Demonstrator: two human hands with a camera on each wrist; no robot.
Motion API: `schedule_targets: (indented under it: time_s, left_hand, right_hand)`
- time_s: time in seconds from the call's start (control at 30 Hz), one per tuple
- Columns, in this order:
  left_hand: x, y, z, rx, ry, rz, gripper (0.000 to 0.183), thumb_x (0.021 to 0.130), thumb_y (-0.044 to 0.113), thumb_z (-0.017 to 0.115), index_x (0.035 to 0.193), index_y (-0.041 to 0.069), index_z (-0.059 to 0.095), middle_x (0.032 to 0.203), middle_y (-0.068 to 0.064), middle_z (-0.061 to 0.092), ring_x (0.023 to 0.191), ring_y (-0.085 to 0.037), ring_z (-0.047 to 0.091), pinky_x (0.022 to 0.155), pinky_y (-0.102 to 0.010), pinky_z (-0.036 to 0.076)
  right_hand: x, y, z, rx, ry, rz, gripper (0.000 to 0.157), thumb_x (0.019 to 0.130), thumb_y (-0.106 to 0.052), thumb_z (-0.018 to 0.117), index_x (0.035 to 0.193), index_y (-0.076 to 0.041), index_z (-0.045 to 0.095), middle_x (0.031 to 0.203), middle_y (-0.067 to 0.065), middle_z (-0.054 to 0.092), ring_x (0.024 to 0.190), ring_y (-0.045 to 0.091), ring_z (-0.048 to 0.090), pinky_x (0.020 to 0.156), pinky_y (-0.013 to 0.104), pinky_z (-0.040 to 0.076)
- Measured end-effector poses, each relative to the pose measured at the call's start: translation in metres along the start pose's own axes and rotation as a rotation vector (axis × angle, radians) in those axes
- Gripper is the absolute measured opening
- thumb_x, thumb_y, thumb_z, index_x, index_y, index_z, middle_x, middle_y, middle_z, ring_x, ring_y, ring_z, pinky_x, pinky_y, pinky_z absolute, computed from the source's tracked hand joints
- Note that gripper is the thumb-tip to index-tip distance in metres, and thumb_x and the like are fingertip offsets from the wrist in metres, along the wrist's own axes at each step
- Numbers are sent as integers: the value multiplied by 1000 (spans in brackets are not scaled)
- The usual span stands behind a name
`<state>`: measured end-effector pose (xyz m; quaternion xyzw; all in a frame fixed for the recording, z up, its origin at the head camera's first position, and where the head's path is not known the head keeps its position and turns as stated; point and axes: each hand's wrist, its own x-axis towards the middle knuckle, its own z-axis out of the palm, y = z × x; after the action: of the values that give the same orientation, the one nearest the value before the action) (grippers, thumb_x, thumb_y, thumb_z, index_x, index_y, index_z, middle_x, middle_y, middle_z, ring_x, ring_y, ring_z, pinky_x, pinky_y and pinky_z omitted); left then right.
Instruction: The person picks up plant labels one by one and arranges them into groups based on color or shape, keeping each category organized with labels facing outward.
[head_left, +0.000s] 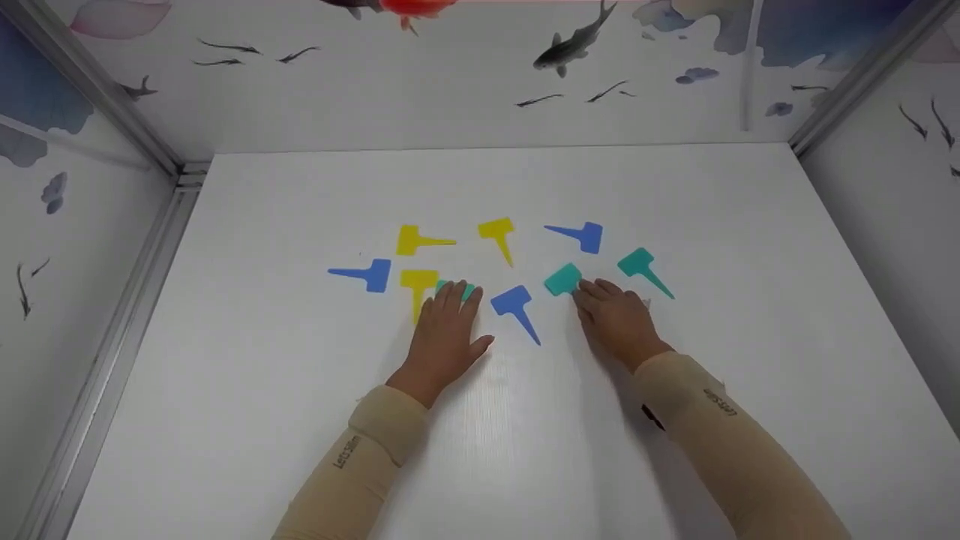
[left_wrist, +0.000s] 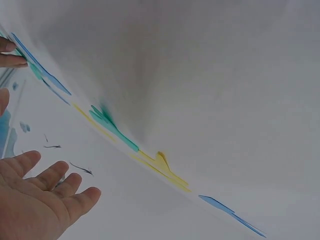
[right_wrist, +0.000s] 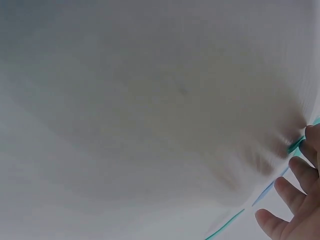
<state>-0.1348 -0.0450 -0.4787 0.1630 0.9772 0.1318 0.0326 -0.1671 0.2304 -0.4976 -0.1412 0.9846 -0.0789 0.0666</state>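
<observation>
T-shaped plastic plant labels in yellow, blue and green lie loosely grouped on the white table. My left hand [head_left: 444,341] stretches over a green label [head_left: 466,292], hiding most of it; its fingers are extended and the thumb stands apart. Beside it lies a yellow label [head_left: 418,279]. My right hand [head_left: 619,322] pinches another green label [head_left: 562,279] by its stem, between thumb and forefinger; the stem is hidden in the head view. In the right wrist view, a bit of that green label [right_wrist: 296,145] shows at the fingertips. A blue label [head_left: 514,300] lies between the hands.
Farther back lie two yellow labels, one sideways [head_left: 409,240] and one stem-down [head_left: 495,228], and a blue label [head_left: 591,237]. Another blue label [head_left: 379,275] is at the left, a green label [head_left: 637,262] at the right. Printed walls [head_left: 480,112] enclose the table.
</observation>
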Motion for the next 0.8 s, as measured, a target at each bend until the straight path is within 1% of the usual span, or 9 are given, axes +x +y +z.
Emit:
schedule_targets:
  time_s: [0.2,0.37,0.6,0.67,0.8]
  left_hand:
    - [-2,-1,0,-9,-2,0,71,93,44,60,150,10,33,154,-14,31,143,-32,26,115,-50,23]
    - [-3,-1,1,-5,3,11,71,93,43,60,150,10,33,154,-14,31,142,-32,26,114,-50,24]
    - [-5,2,0,12,4,16,70,93,43,59,150,10,33,154,-14,31,142,-32,27,114,-50,25]
    - [-6,4,0,30,19,23,69,93,43,60,149,10,35,153,-14,33,141,-31,29,113,-49,27]
    - [-9,8,0,45,34,35,68,92,42,61,148,11,37,151,-13,36,140,-30,31,112,-47,30]
  right_hand:
    - [-11,2,3,1,23,-8,41,101,-24,49,140,-9,52,143,10,50,136,34,39,107,56,32]
    - [-20,6,5,-26,52,-42,39,100,-21,52,135,-6,56,138,13,54,132,34,45,106,52,37]
    - [-34,12,6,-64,103,-76,36,97,-17,56,130,-3,60,133,14,58,127,34,50,104,50,40]
    - [-38,13,6,-72,105,-76,36,97,-17,56,129,-2,60,132,15,59,127,34,50,104,50,40]
    - [-46,16,7,-72,78,-54,38,98,-20,54,131,-2,58,135,15,57,129,34,47,104,51,39]
